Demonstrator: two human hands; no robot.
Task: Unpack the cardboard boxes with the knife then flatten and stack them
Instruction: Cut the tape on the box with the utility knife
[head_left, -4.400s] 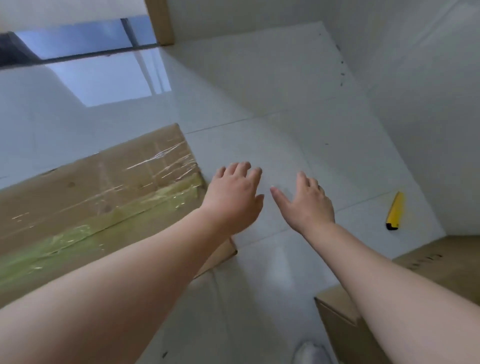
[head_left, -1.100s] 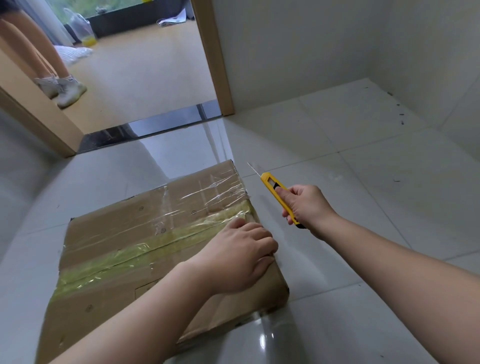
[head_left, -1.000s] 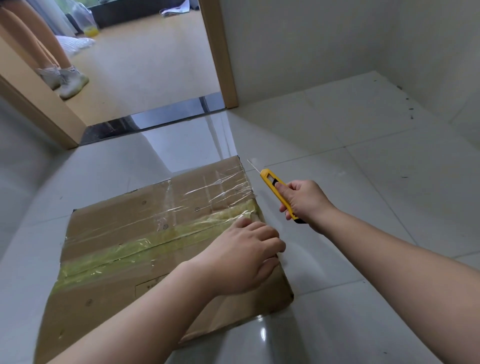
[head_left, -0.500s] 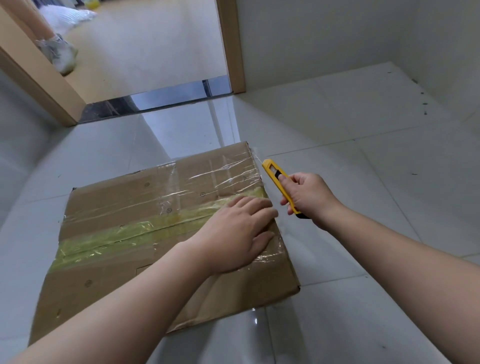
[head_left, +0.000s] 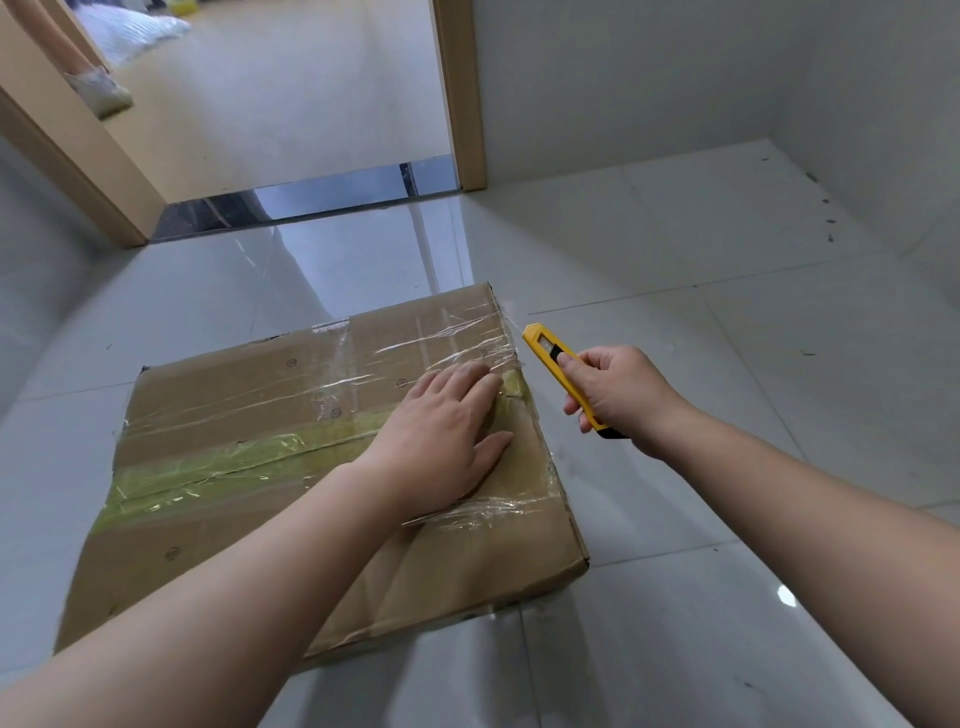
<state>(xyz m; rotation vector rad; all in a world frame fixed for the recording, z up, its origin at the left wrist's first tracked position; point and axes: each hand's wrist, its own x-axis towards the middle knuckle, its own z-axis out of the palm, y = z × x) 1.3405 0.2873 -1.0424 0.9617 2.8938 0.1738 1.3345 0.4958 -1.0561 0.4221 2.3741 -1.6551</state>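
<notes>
Cardboard box (head_left: 291, 467) is seen lying low on the tiled floor (head_left: 727, 364), at about 9 o'clock of the frame's middle, and it is still sealed: a yellow-green tape seam (head_left: 218, 457) runs unbroken across its top, and clear tape (head_left: 447, 332) is wrapped over the end toward 1 o'clock. No cut is visible anywhere on it, so the unpacking is judged to be at its very start.

The left hand (head_left: 447, 441) is laid flat on the top of the box near the seam's 3 o'clock end, fingers extended and close together, pressing the box down. The right hand (head_left: 618, 395) is curled round the yellow knife (head_left: 556, 364), with the thumb on the black slider. The knife is held just beside the box's edge at 3 o'clock, its tip aimed toward 11 o'clock at the taped corner; a thin blade seems to be extended, though whether it touches the tape cannot be told.

Nothing is judged done so far beyond the knife being in hand and the box being steadied. Cutting the tape, opening, flattening and stacking are all left. No other box is shown, nor any stack.
</notes>
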